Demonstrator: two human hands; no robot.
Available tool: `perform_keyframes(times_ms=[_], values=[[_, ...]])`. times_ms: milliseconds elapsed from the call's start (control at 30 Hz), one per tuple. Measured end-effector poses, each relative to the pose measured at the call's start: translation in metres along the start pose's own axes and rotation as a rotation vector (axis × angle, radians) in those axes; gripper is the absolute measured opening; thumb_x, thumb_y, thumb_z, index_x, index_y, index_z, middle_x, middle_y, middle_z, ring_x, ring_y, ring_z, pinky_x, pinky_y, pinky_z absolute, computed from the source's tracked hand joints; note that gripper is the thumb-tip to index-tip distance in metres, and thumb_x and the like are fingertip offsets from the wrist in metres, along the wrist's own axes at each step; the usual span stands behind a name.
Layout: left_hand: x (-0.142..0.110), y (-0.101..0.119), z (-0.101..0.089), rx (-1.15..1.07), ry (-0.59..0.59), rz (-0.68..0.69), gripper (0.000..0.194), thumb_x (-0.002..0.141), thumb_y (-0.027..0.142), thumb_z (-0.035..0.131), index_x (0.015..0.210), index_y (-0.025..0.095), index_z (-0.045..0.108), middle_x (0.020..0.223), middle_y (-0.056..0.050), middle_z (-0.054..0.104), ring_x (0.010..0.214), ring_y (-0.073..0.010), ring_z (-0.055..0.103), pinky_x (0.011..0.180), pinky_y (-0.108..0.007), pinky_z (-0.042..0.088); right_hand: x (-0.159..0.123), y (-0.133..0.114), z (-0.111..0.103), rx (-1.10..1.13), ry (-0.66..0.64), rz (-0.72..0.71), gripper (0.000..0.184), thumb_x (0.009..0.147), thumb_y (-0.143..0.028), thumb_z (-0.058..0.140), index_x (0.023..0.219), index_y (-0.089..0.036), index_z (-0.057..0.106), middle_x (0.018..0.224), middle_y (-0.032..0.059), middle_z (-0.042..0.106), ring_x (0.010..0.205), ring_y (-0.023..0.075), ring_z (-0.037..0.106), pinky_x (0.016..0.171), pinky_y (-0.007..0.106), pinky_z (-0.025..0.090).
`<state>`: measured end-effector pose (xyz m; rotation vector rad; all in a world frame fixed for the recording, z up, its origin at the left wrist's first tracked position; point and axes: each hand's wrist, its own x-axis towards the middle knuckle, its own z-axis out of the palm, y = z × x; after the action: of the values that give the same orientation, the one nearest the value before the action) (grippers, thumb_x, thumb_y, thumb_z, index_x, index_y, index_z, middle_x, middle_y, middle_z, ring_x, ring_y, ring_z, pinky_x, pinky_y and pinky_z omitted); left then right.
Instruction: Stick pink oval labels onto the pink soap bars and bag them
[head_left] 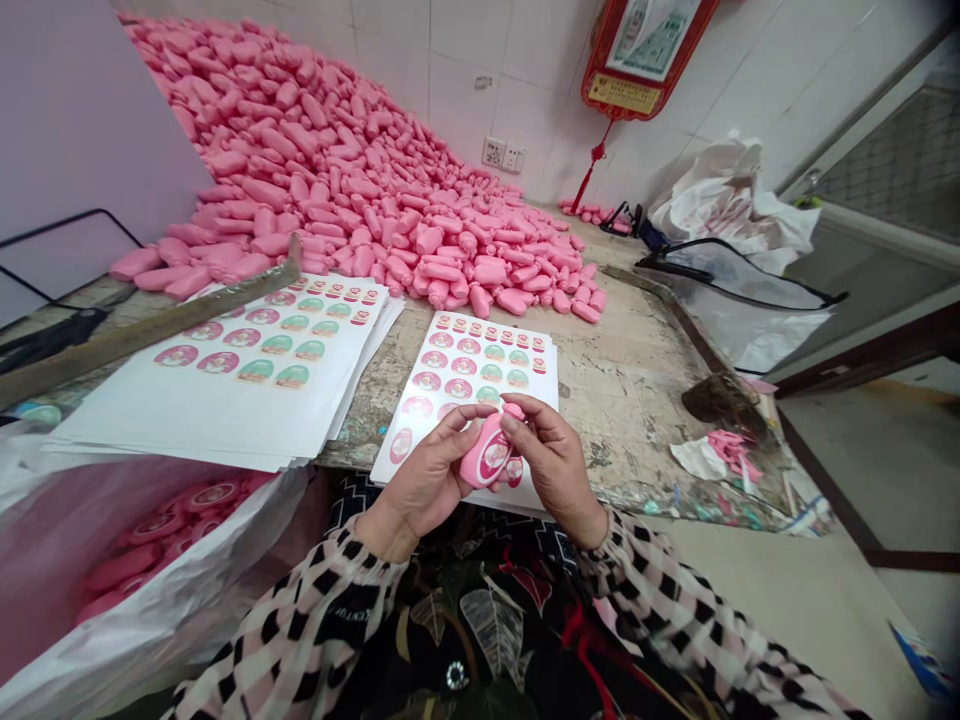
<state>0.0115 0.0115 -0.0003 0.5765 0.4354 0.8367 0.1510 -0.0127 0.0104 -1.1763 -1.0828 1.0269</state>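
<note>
A small pink plastic bottle with an oval label on its face is held between both hands, tilted, its neck up to the right. My left hand is closed round its body. The fingers of my right hand pinch it near the neck; a small red and white sticker shows by the right fingertips, and I cannot tell whether it is on the bottle or a finger. Under the hands lies a sticker sheet with rows of pink, green and red labels, partly covered by the hands.
A big heap of pink bottles fills the back left of the worn table. A stack of sticker sheets lies at left under a wooden strip. Below, a white bag holds labelled bottles. Scraps lie at right.
</note>
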Motion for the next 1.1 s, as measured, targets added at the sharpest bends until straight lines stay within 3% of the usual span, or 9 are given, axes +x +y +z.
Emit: perform_keyframes(times_ms=[100,200,500,667,833,967,1100], values=[[0.001,-0.001,-0.003,-0.038,0.008,-0.035,0.022,0.086,0.027,0.054,0.107,0.02,0.054,0.087,-0.006,0.062,0.067,-0.0189,0.063,0.053,-0.03,0.051,0.003,0.002,-0.001,-0.01,0.006,0.052,0.024,0.08,-0.037,0.061,0.1,-0.024,0.066,0.077,-0.002,0.062,0.061,0.0092,0.054,0.057,0.021,0.048],[0.003,-0.001,-0.006,-0.103,0.015,-0.123,0.023,0.087,0.03,0.051,0.107,0.02,0.054,0.083,-0.008,0.063,0.064,-0.0187,0.064,0.053,-0.027,0.05,0.006,0.005,0.0,0.005,0.003,0.117,0.028,0.079,-0.04,0.06,0.1,-0.023,0.067,0.078,-0.0011,0.063,0.059,0.0092,0.053,0.052,0.021,0.047],[0.005,0.002,-0.015,-0.163,0.025,-0.222,0.023,0.09,0.028,0.047,0.108,0.016,0.054,0.088,-0.013,0.066,0.07,-0.0194,0.067,0.063,-0.029,0.054,0.012,0.009,0.004,-0.035,0.008,0.217,0.03,0.079,-0.046,0.058,0.096,-0.021,0.065,0.065,-0.0024,0.058,0.043,0.0076,0.047,0.032,0.018,0.034],[0.007,0.004,-0.019,-0.136,0.052,-0.249,0.025,0.089,0.029,0.047,0.108,0.014,0.053,0.089,-0.015,0.067,0.072,-0.0211,0.068,0.065,-0.031,0.054,0.014,0.007,0.008,-0.088,0.018,0.195,0.028,0.079,-0.044,0.059,0.092,-0.021,0.066,0.068,-0.0013,0.061,0.049,0.0096,0.05,0.041,0.02,0.042],[0.004,0.009,-0.02,-0.022,0.039,-0.213,0.037,0.083,0.039,0.057,0.109,0.014,0.052,0.083,-0.01,0.065,0.068,-0.0194,0.066,0.065,-0.034,0.054,0.017,0.013,0.01,-0.25,0.016,0.029,0.026,0.081,-0.041,0.057,0.094,-0.023,0.068,0.082,0.0007,0.066,0.069,0.0132,0.057,0.061,0.024,0.049],[-0.005,0.007,-0.024,0.23,0.063,-0.146,0.05,0.069,0.026,0.073,0.111,0.02,0.046,0.072,0.0,0.061,0.052,-0.0108,0.057,0.048,-0.021,0.045,0.016,0.021,0.012,-0.382,-0.127,-0.02,0.027,0.085,-0.04,0.053,0.103,-0.025,0.066,0.074,-0.0004,0.064,0.06,0.0121,0.055,0.058,0.024,0.045],[-0.023,0.003,-0.033,0.458,0.269,-0.126,0.044,0.069,0.032,0.07,0.104,0.018,0.049,0.057,0.004,0.054,0.038,-0.0063,0.042,0.035,-0.015,0.029,0.017,0.024,0.014,-0.508,-0.37,-0.09,0.029,0.083,-0.037,0.056,0.108,-0.026,0.065,0.073,-0.0005,0.065,0.064,0.0137,0.058,0.061,0.025,0.044]])
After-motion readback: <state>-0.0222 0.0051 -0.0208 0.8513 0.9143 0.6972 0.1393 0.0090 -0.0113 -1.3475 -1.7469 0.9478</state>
